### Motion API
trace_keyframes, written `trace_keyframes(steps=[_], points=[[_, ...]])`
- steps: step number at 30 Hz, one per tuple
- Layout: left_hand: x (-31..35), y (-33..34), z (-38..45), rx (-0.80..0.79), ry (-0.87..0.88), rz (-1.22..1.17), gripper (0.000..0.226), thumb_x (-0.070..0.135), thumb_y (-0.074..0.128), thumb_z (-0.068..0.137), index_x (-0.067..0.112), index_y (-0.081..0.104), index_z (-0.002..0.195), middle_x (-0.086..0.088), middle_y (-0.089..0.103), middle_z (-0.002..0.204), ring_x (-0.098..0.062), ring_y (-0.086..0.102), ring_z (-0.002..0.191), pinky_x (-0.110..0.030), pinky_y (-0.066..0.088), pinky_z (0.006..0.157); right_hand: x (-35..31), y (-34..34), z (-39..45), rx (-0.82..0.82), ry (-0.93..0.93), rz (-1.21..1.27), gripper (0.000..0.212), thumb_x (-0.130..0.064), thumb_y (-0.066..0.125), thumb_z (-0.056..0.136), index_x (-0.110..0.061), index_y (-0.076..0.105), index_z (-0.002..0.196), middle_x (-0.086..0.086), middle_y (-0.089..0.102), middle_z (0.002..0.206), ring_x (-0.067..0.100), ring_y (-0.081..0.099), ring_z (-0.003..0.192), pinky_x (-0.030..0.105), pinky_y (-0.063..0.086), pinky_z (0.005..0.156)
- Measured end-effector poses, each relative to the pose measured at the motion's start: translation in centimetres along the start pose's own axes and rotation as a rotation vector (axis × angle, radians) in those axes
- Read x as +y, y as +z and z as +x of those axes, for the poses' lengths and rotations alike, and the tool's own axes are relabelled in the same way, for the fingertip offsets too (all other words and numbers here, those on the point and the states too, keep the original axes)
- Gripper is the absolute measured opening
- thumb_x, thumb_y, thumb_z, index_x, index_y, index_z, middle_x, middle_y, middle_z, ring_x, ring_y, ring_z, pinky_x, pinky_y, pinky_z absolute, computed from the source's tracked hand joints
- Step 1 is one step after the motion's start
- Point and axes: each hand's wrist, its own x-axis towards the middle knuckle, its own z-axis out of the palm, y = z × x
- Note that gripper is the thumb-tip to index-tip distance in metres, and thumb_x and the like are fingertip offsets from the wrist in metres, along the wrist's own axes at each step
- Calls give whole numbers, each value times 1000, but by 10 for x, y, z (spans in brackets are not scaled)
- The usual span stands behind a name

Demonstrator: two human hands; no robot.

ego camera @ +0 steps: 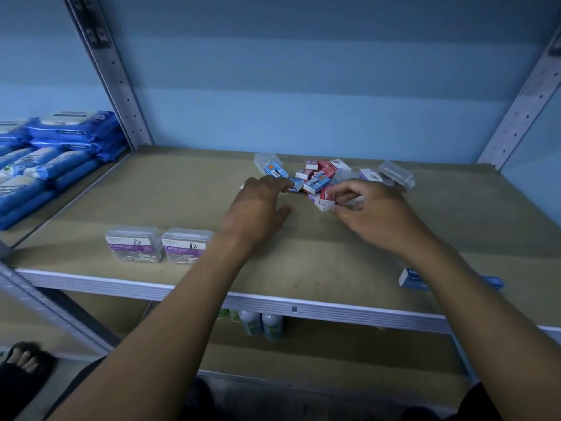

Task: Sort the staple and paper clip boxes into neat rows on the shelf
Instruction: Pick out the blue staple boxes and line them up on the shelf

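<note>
Shelf: tan board shelf (182, 192) against blue wall
Done: two clear plastic paper clip boxes (159, 246) aligned at front edge
Left: mixed pile of small boxes (321, 174) near back edge
Hands: left hand (261, 202) open, fingertips touching a blue box (296, 185); right hand (373, 208) fingers pinching a red-and-white staple box (326, 197)

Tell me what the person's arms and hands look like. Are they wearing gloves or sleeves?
No gloves and no sleeves that show. Both forearms are bare from the bottom of the picture up to the wrists. The left hand and the right hand are bare too, with no ring, watch or bracelet that I can see. The light is dim, so tiny marks would be hard to spot.
</note>
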Motion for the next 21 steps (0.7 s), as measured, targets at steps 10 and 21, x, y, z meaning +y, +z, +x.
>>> trace_keyframes(steps=[10, 21], points=[[9, 29, 37, -81, -165, 174, 53, 18, 52, 93, 29, 42, 144, 2, 44, 143, -29, 44, 122, -40, 38, 94, 7, 33, 42, -7, -94, -290, 52, -17, 62, 93, -33, 52, 142, -4, 47, 146, 34, 41, 129, 36, 35, 109], [6, 36, 46, 8, -86, 305, 40, 15, 48, 96, 28, 54, 132, -1, 47, 125, -30, 45, 115, -42, 36, 86, 6, 45, 54, 31, -69, -387, 52, -11, 54, 95, -36, 56, 140, 3, 45, 137, 35, 38, 120, 41, 41, 103]])
